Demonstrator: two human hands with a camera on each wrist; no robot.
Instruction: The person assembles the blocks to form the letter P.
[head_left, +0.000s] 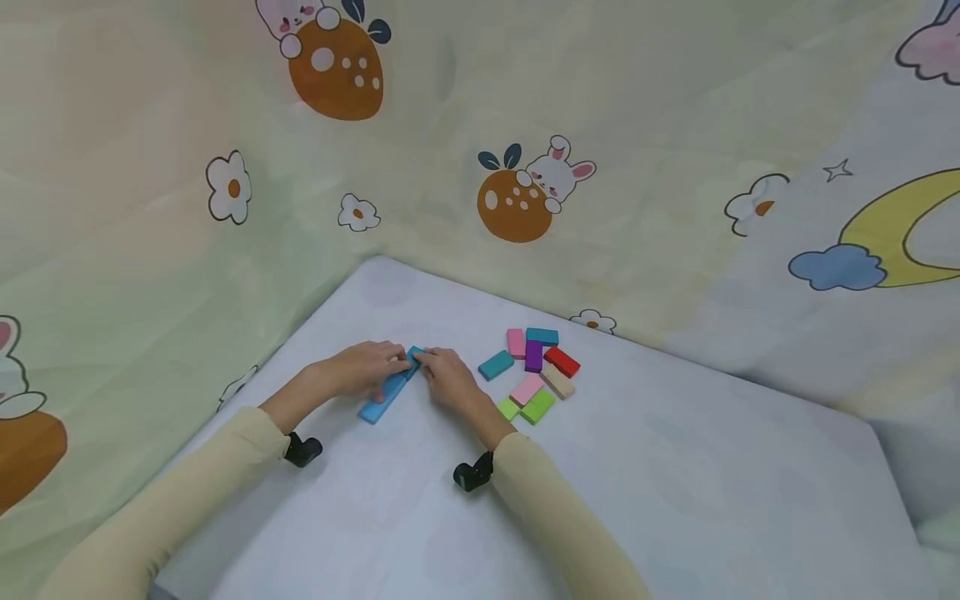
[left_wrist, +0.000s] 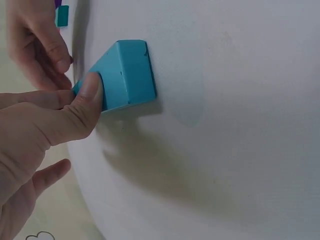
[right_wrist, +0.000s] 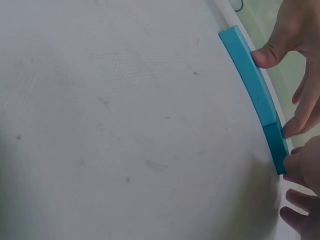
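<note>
A long light-blue block point(head_left: 381, 403) lies on the white table, with a shorter teal block point(right_wrist: 275, 149) end to end against its far end. My left hand point(head_left: 362, 368) holds the long block between thumb and fingers; in the left wrist view its thumb point(left_wrist: 90, 92) presses on the block's side. At the far end my right hand point(head_left: 450, 379) pinches the teal block with its fingertips. Both hands nearly meet at the joint, where the left fingers partly cover the blocks.
To the right lies a loose cluster of small blocks: teal point(head_left: 496, 365), purple point(head_left: 533, 356), red point(head_left: 562, 362), beige point(head_left: 557, 382), pink point(head_left: 527, 389) and green point(head_left: 537, 406). A printed cloth point(head_left: 645, 208) hangs behind the white table point(head_left: 712, 483).
</note>
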